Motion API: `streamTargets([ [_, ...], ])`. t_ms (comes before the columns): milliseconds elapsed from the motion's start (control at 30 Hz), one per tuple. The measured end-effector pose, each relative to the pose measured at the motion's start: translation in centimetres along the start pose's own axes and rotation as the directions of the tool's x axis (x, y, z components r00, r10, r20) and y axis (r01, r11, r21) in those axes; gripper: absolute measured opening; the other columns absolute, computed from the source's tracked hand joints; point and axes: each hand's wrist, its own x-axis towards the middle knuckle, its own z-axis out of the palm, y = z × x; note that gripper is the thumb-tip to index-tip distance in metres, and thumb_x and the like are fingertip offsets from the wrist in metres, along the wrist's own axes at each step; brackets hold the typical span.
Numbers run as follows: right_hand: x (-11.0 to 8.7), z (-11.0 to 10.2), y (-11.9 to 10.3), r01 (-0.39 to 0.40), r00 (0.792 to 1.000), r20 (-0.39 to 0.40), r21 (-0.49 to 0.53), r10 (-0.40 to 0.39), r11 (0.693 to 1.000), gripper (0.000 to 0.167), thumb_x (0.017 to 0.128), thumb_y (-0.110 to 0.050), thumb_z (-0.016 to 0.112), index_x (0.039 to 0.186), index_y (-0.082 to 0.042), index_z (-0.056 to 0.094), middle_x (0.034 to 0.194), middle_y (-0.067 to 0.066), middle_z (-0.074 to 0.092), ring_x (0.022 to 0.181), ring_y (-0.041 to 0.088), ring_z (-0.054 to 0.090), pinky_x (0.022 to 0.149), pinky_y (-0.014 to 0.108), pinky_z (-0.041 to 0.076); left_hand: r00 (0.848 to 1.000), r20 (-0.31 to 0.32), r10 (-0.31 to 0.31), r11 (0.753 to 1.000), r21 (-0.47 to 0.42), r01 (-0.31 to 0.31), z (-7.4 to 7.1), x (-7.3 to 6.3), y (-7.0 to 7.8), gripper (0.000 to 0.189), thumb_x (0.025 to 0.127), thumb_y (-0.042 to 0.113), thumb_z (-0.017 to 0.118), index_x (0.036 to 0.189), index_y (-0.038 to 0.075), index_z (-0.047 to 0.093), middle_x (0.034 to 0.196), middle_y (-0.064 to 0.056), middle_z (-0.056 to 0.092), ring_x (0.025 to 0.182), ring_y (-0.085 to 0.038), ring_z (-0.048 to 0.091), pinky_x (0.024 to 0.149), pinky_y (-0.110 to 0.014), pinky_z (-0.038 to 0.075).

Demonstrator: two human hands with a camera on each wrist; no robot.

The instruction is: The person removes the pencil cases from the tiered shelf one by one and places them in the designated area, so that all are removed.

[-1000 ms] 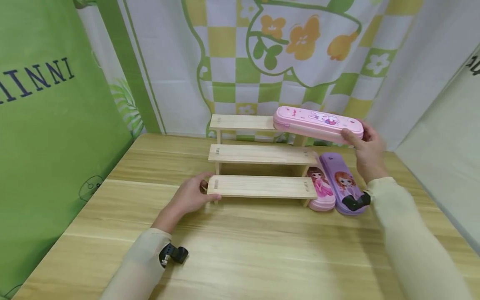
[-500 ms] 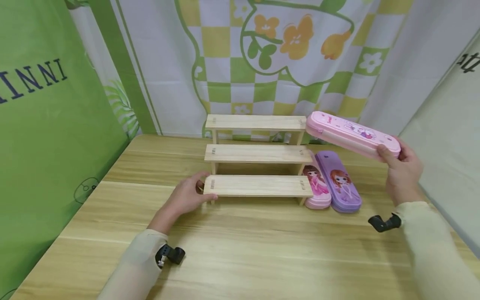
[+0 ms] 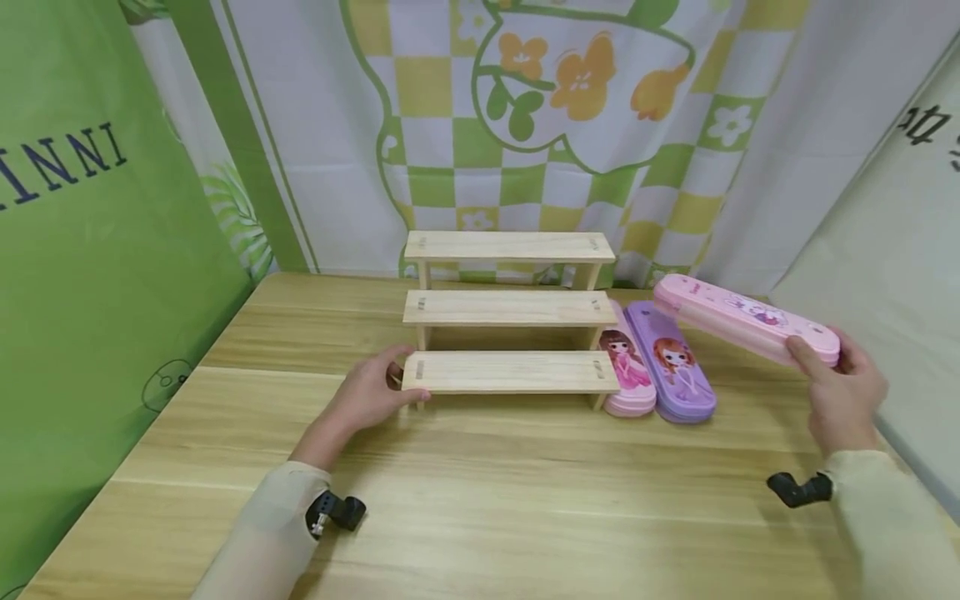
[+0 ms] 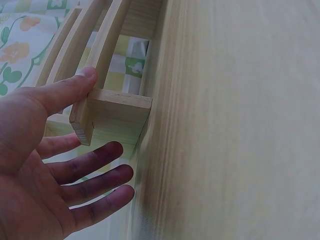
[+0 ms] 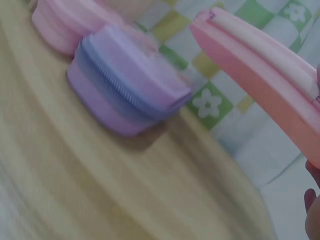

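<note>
- Head view: my right hand point(image 3: 843, 400) pinches the near end of a light pink pencil case point(image 3: 746, 319), thumb on its front edge and fingers curled behind. The case hangs tilted in the air, to the right of the wooden three-step shelf point(image 3: 510, 310) and above the table point(image 3: 525, 500). Two more cases lie flat on the table just right of the shelf: a pink girl-print case point(image 3: 624, 372) against the shelf, and a purple case point(image 3: 672, 364) beside that.
- Head view: my left hand point(image 3: 371, 398) rests at the left end of the lowest step, thumb on top, steadying it.
- Left wrist view: the fingers point(image 4: 95, 172) are straight and spread below the shelf's end; the thumb point(image 4: 62, 92) lies along the step's edge. Nothing is gripped.
- Right wrist view: the light pink pencil case point(image 5: 260, 80) fills the upper right, clear of the purple case point(image 5: 125, 95) below it. Only a sliver of my fingertips point(image 5: 312, 210) shows.
- My judgement: I am carrying the case in the air, away from the shelf. Setting it down next calls for lowering it level beside the purple case without knocking it.
</note>
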Motion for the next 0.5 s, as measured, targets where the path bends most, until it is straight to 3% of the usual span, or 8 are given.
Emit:
streamTargets([
  [267,0.7,-2.0,1.5,-0.056,0.993,-0.109,-0.2,0.034,0.978,0.07,0.073,-0.013,0.092,0.137,-0.013,0.063,0.102,-0.015,0.063,0.095,-0.002,0.055,0.071,0.002,0.047,1.0,-0.009,-0.006,1.0,-0.001,0.006,0.1,-0.1,0.0,0.08,0.084,0.04,0.082,0.149,0.01,0.047,0.114,-0.017,0.069,0.101,-0.03,0.066,0.084,-0.045,0.054],
  [500,1.3,-2.6,2.9,-0.093,0.984,-0.171,-0.274,0.046,0.957,0.071,0.071,-0.022,0.094,0.135,-0.014,0.064,0.097,-0.019,0.062,0.097,-0.003,0.054,0.076,0.002,0.043,1.0,-0.005,-0.009,1.0,-0.007,0.009,0.0,-0.1,0.0,0.08,0.084,0.04,0.082,0.15,0.011,0.046,0.113,-0.016,0.069,0.098,-0.027,0.066,0.082,-0.042,0.055],
])
